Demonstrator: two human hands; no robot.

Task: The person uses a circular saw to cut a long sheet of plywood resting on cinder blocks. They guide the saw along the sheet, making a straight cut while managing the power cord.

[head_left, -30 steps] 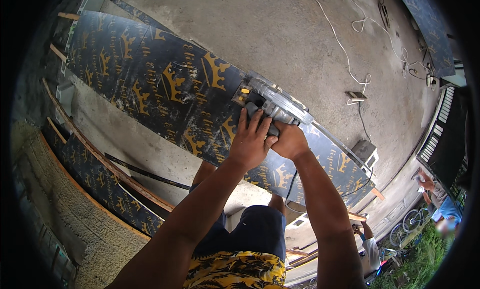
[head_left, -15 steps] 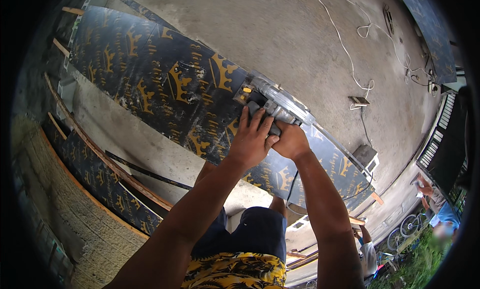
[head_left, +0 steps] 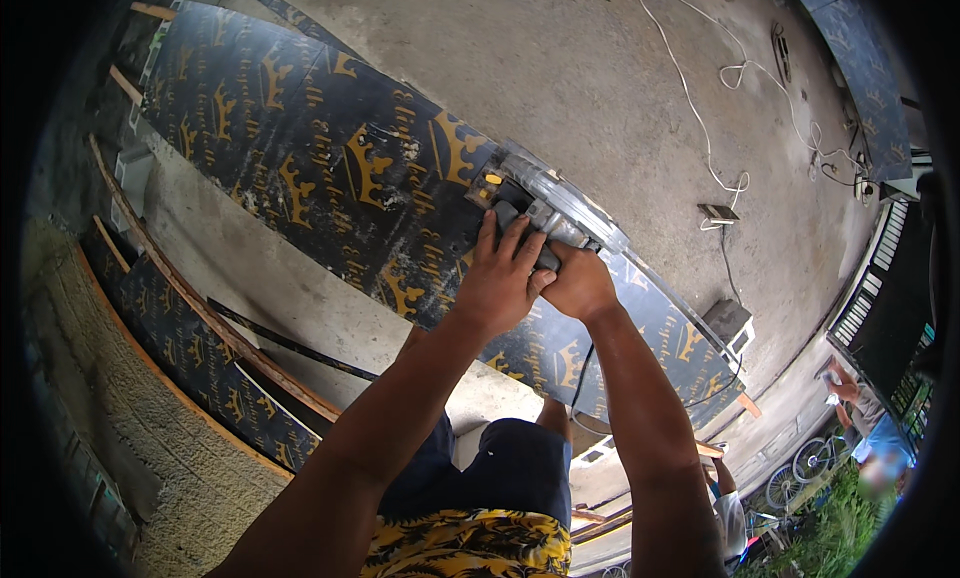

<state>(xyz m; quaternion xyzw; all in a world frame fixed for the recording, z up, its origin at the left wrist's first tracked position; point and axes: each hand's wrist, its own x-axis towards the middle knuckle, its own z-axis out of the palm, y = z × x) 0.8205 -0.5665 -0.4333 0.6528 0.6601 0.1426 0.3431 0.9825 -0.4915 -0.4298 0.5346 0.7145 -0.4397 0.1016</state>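
A circular saw (head_left: 550,210) with a clear-grey guard sits on a long dark panel (head_left: 300,128) printed with gold crowns, along the panel's far edge. My right hand (head_left: 582,283) is wrapped round the saw's rear handle, which it mostly hides. Over the saw's dark body lies my left hand (head_left: 500,283), its fingers bent and pressing down, the thumb close to my right hand. A dark cord (head_left: 583,378) hangs near my right forearm. The blade cannot be seen.
A white extension cord (head_left: 690,88) trails over the concrete floor to a socket box (head_left: 717,215). Hollow blocks (head_left: 728,320) stand near the panel's right end. More printed panels (head_left: 185,338) and a wooden strip (head_left: 190,278) lie at left. People and a bicycle (head_left: 815,458) are at lower right.
The saw and both hands have edged slightly leftward along the panel, closer to a printed crown. My grip looks the same. The view has shifted a little.
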